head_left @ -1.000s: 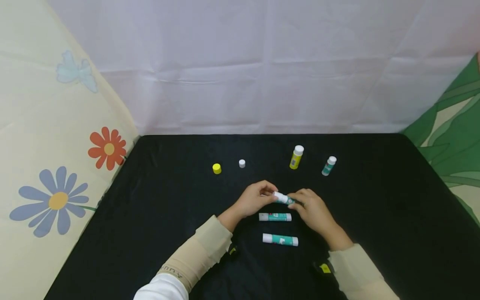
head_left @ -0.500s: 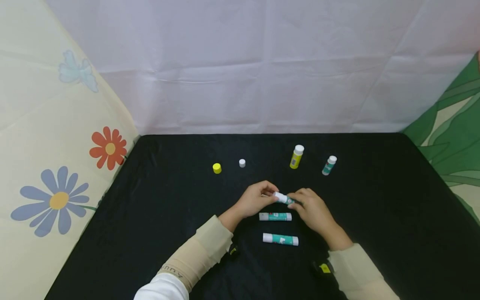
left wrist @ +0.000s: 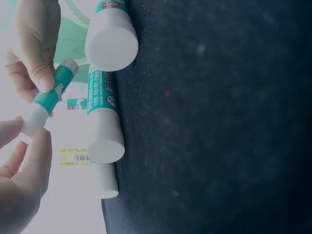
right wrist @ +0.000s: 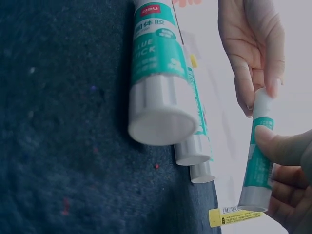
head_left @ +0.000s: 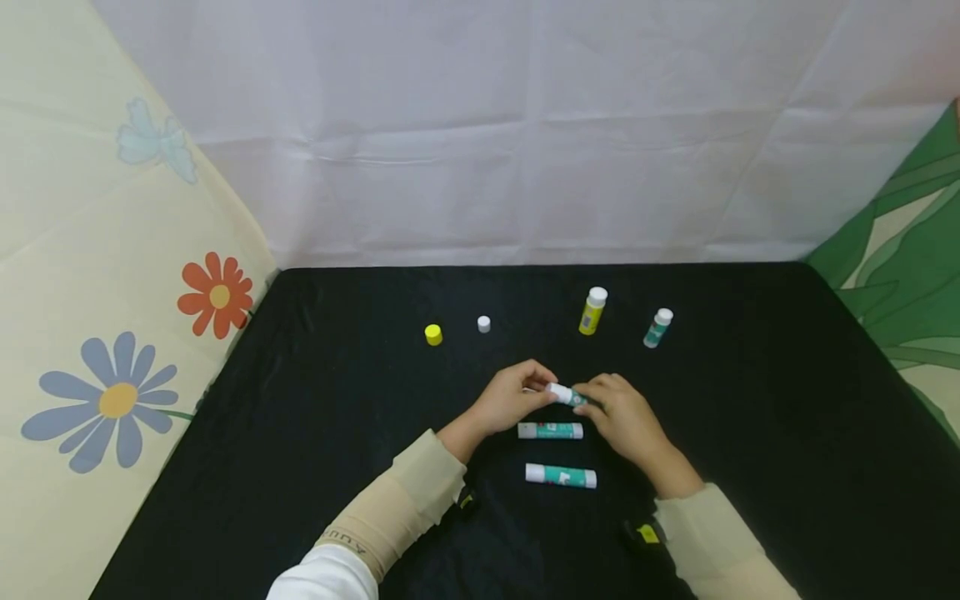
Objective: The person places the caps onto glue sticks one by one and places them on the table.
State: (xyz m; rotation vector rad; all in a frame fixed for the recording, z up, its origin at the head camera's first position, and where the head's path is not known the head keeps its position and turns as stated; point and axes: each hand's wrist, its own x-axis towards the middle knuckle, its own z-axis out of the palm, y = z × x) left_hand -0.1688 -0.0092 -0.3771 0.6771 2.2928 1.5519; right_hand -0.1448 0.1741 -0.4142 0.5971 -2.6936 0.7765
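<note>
A green-and-white glue stick [head_left: 567, 395] is held in the air between both hands, tilted. My left hand [head_left: 504, 402] pinches its white cap end with thumb and fingertips. The right hand [head_left: 621, 418] grips the green barrel [right wrist: 258, 165], thumb on the label in the right wrist view. Nearer the body, two more glue sticks lie sideways on the black cloth, a middle one [head_left: 551, 431] and a front one [head_left: 561, 476]. The wrist views show a third lying stick [left wrist: 107, 180] behind them, mostly hidden in the head view.
Farther back stand a yellow glue stick [head_left: 592, 312] and a small green one [head_left: 657, 328]. Left of them sit a yellow cap [head_left: 433, 335] and a white cap [head_left: 483, 324]. A white cloth [head_left: 525, 167] hangs behind the black-covered table [head_left: 337, 375].
Both hands stay nearly in place on the glue stick. The cap and barrel look slightly closer together than a second ago. The lying and standing items have not moved.
</note>
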